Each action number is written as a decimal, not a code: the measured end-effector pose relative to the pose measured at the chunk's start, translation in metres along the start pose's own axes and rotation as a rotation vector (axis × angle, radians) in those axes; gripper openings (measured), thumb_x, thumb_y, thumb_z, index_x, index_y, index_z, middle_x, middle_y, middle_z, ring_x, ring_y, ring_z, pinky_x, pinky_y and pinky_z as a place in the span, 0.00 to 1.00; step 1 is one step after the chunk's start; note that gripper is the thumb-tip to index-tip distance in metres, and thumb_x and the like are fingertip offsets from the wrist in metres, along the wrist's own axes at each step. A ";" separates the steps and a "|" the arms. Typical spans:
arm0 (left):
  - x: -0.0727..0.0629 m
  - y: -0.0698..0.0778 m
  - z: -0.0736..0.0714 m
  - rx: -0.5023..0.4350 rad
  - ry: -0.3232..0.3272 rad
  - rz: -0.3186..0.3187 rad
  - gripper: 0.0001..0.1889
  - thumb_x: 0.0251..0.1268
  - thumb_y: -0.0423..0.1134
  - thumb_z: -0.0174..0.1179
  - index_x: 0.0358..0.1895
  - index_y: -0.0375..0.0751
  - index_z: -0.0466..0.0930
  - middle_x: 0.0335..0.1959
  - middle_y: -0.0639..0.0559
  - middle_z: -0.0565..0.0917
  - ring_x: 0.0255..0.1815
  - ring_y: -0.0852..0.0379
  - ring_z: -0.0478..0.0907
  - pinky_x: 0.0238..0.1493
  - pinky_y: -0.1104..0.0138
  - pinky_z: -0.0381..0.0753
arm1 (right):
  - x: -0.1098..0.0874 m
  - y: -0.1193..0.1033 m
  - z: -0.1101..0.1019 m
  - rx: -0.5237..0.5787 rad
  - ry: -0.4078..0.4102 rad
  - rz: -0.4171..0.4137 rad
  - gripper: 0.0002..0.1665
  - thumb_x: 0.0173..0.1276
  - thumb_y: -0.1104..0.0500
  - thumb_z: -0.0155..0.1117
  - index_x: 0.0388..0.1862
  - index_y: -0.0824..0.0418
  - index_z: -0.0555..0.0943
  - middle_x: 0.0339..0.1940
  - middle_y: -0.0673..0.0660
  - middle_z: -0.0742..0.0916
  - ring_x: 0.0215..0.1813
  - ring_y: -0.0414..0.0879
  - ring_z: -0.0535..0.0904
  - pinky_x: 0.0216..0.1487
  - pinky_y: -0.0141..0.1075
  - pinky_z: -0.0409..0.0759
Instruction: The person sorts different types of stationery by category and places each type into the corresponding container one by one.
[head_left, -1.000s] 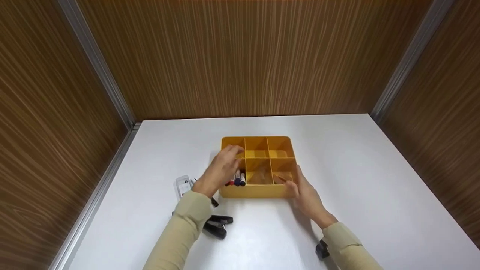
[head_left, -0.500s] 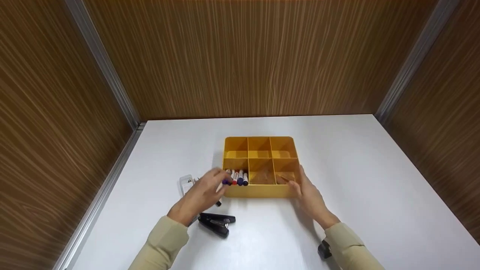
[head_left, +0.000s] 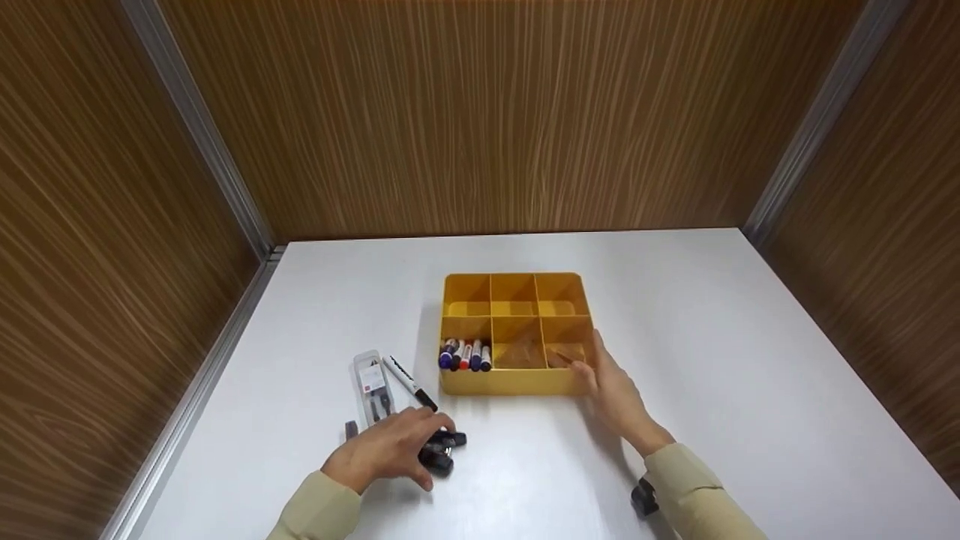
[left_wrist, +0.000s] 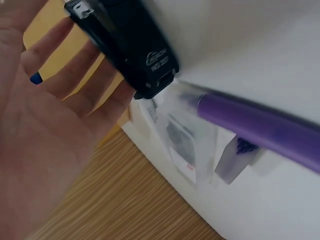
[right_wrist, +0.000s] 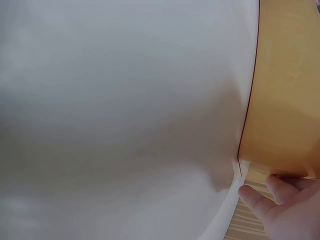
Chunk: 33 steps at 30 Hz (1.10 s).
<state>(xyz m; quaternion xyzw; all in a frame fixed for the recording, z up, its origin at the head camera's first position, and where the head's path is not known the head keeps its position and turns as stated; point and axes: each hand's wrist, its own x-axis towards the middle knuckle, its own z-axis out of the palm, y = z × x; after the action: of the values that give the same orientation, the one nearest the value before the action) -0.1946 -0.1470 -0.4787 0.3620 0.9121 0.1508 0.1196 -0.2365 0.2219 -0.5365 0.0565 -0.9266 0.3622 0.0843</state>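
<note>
Yellow box (head_left: 510, 383) gripped by right hand (head_left: 619, 397); left hand (head_left: 392, 448), fingers spread, at black stapler (head_left: 436, 460), contact unclear.

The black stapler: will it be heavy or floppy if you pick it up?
The black stapler is probably stiff, as its casing looks hard. It may feel heavy for its size, since shiny metal shows at one end. Its halves stand apart, so they might hinge.
</note>
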 end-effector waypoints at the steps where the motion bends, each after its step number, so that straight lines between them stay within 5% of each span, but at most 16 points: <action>1: 0.000 -0.001 0.002 0.013 0.006 -0.007 0.38 0.38 0.44 0.80 0.60 0.48 0.75 0.52 0.48 0.80 0.51 0.50 0.78 0.58 0.56 0.79 | 0.000 0.000 0.000 0.000 0.001 -0.002 0.43 0.80 0.46 0.45 0.80 0.66 0.43 0.77 0.72 0.61 0.73 0.70 0.63 0.74 0.59 0.61; 5: 0.002 -0.001 0.010 0.061 0.033 -0.032 0.34 0.39 0.35 0.78 0.57 0.49 0.77 0.52 0.51 0.81 0.52 0.50 0.79 0.58 0.56 0.79 | -0.001 -0.001 0.001 -0.004 0.005 -0.012 0.42 0.80 0.47 0.46 0.80 0.67 0.44 0.77 0.73 0.62 0.72 0.71 0.65 0.72 0.60 0.63; 12: 0.004 -0.002 0.014 0.086 0.054 -0.029 0.29 0.44 0.36 0.76 0.55 0.48 0.79 0.50 0.52 0.81 0.51 0.51 0.80 0.56 0.57 0.80 | -0.002 0.000 0.001 -0.003 0.017 -0.014 0.43 0.79 0.47 0.47 0.80 0.68 0.45 0.77 0.72 0.62 0.72 0.70 0.65 0.72 0.60 0.64; 19: 0.008 -0.001 0.010 0.003 0.040 -0.006 0.29 0.48 0.38 0.75 0.57 0.47 0.78 0.52 0.52 0.82 0.53 0.53 0.80 0.59 0.58 0.79 | -0.002 0.000 0.000 0.010 0.027 -0.011 0.43 0.79 0.47 0.47 0.80 0.67 0.46 0.77 0.72 0.63 0.71 0.71 0.66 0.71 0.61 0.65; 33: 0.029 0.014 -0.044 -0.289 0.150 0.144 0.34 0.54 0.43 0.74 0.66 0.43 0.74 0.58 0.45 0.82 0.56 0.50 0.80 0.59 0.56 0.80 | 0.000 0.000 0.000 0.026 0.004 -0.001 0.42 0.80 0.46 0.46 0.81 0.64 0.44 0.78 0.69 0.62 0.72 0.70 0.66 0.72 0.60 0.63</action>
<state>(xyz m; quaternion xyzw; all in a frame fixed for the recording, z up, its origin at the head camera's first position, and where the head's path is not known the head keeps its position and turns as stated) -0.2205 -0.1256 -0.4360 0.3933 0.8590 0.3149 0.0910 -0.2363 0.2220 -0.5366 0.0574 -0.9215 0.3745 0.0857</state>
